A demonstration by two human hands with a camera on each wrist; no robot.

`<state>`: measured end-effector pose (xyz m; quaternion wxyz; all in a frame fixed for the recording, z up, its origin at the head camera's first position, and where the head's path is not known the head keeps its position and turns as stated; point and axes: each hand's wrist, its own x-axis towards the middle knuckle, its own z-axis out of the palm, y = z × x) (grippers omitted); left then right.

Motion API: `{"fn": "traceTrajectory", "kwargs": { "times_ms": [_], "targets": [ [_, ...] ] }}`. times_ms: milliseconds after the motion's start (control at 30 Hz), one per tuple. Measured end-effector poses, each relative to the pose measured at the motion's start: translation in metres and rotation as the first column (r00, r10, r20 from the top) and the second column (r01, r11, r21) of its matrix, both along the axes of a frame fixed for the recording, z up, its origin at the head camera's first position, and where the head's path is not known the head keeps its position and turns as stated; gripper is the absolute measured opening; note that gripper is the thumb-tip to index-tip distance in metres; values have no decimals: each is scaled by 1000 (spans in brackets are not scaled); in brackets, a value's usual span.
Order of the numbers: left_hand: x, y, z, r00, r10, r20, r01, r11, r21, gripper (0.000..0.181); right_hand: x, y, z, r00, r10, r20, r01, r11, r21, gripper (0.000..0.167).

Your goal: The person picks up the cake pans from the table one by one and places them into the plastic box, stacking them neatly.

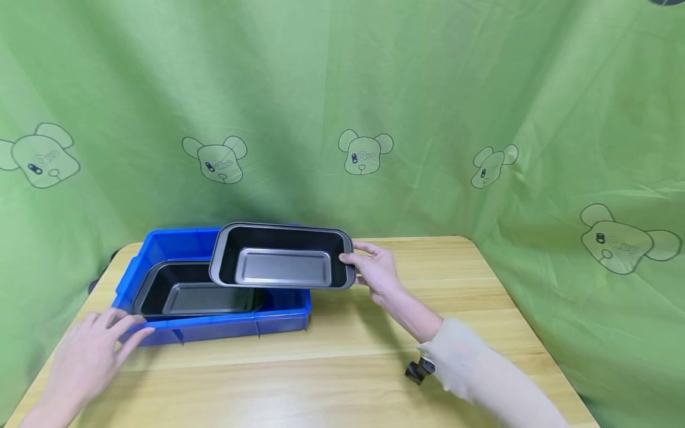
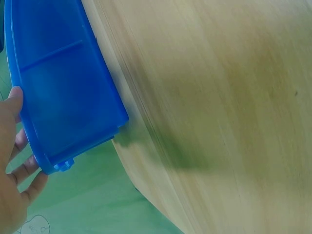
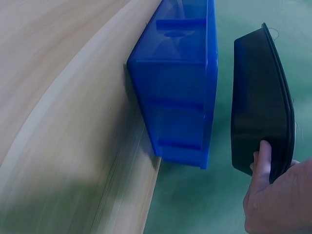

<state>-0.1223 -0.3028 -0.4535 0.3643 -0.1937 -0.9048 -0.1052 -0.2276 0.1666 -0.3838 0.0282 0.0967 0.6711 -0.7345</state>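
My right hand (image 1: pixel 379 272) grips a dark loaf pan (image 1: pixel 283 267) by its right end, thumb over the rim and fingers behind. The pan is held above the right part of a blue plastic bin (image 1: pixel 219 329), tilted so its inside shows in the head view. In the right wrist view the pan's dark outer wall (image 3: pixel 258 102) is seen apart from the bin. Another dark loaf pan (image 1: pixel 187 297) lies inside the bin at the left, partly hidden by the held one. My left hand (image 1: pixel 88 351) holds the bin's rim at its near left corner.
The bin stands at the back left of a light wooden table (image 1: pixel 299 386). A green curtain (image 1: pixel 342 71) with printed bear heads hangs behind and at both sides. A small black device (image 1: pixel 420 370) is worn at the right sleeve.
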Motion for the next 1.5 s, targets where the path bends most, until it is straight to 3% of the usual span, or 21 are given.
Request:
{"fn": "traceTrajectory", "kwargs": {
  "times_ms": [467, 967, 1500],
  "targets": [
    [0, -1, -1, 1000, 9, 5, -9, 1000, -4, 84, -3, -30, -2, 1000, 18, -6, -18, 999, -39, 41],
    [0, -2, -2, 1000, 9, 28, -9, 1000, 1, 79, -3, -59, -9, 1000, 30, -6, -30, 1000, -9, 39],
    [1, 0, 0, 1000, 5, 9, -5, 1000, -3, 84, -3, -82, -15, 998, 57, 5, -57, 998, -16, 41]
  ]
}}
